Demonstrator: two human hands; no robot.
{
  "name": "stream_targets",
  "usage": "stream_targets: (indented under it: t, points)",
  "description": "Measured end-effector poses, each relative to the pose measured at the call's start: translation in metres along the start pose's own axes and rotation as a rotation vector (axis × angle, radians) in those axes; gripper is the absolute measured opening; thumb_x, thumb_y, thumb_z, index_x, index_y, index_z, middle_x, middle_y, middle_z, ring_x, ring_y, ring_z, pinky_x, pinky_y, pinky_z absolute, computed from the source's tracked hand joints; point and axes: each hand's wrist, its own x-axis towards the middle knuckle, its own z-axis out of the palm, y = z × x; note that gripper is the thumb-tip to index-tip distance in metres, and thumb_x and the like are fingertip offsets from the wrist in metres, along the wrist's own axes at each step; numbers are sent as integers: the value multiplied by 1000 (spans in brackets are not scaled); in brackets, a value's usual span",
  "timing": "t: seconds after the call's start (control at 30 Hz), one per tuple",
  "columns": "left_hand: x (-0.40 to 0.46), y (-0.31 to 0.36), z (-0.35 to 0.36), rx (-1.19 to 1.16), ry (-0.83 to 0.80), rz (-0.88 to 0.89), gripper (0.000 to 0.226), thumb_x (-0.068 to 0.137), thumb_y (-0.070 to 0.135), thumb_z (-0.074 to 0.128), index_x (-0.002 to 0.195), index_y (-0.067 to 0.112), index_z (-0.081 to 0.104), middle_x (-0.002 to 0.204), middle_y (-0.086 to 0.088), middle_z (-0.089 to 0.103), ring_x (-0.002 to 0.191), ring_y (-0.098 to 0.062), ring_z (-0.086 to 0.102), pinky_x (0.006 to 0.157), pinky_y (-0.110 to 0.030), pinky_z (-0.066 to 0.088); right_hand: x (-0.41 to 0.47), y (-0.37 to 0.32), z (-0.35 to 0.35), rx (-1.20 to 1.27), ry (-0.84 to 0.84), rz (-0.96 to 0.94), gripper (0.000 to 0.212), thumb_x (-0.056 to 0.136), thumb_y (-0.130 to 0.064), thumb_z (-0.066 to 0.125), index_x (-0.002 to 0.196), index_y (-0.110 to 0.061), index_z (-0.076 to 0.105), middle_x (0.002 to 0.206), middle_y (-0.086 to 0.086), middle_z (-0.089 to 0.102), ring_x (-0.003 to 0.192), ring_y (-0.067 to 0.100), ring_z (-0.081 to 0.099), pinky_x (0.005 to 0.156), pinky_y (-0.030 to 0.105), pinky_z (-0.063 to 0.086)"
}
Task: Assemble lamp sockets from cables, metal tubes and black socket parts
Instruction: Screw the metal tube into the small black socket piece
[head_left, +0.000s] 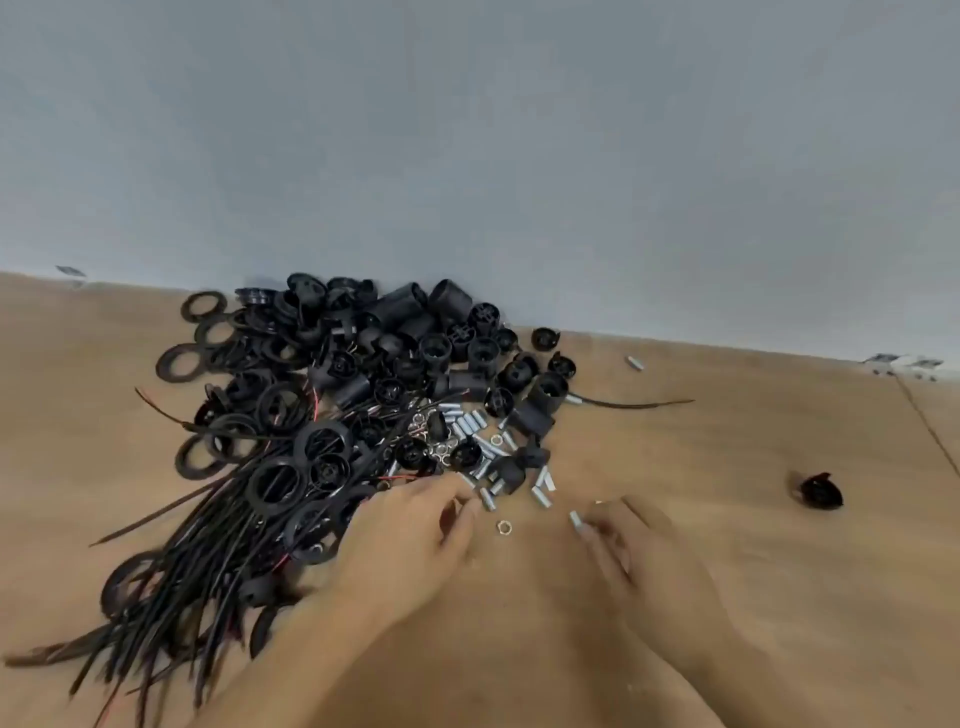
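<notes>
The right hand pinches a tube, the left hand has loose fingers at the tubes at 12 o'clock on the desk, so I think a cable is needed next.

A bare assembly workspace: a brown, cardboard-like work surface set against a plain grey wall. Loose stock lies in bulk on it, with black socket parts, metal tubes and bundled cables heaped together.
</notes>
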Motion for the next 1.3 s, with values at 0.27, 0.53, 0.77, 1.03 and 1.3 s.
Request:
stream_targets:
  t: [0.27,0.53,0.77,1.03,1.3]
  points:
    - [11,-8,83,167,287,339,24,93,39,55,100,21,69,97,7,59,91,-16,58,70,-27,44,7,27,59,-220,285,-113,5,88,-10,70,88,-6,71,83,8,61,73,30,61,62,38,50]
    - [11,-25,87,106,261,405,17,90,35,68,100,24,75,102,7,53,87,-6,52,81,-19,44,3,41,57,-191,288,-124,11,94,-22,62,98,-16,70,94,0,55,88,21,57,83,36,46]
    - [6,-20,81,138,245,357,14,91,30,69,98,21,76,90,4,56,78,-11,55,81,-31,48,0,28,68,210,280,-235,8,94,-24,63,87,-27,60,75,-9,62,66,1,54,62,15,42]
    - [15,-21,94,-339,312,384,10,83,7,77,89,14,76,82,0,69,69,-7,63,68,-19,52,13,23,72,515,322,-218,23,91,-10,67,87,-32,69,75,-20,69,74,-3,63,72,7,46]
    - [23,-12,96,-1106,125,244,21,79,13,72,97,1,75,84,-13,70,75,-16,64,75,-26,54,7,21,69,750,289,-273,20,87,-5,70,89,-25,72,76,-9,71,68,6,65,69,16,52]
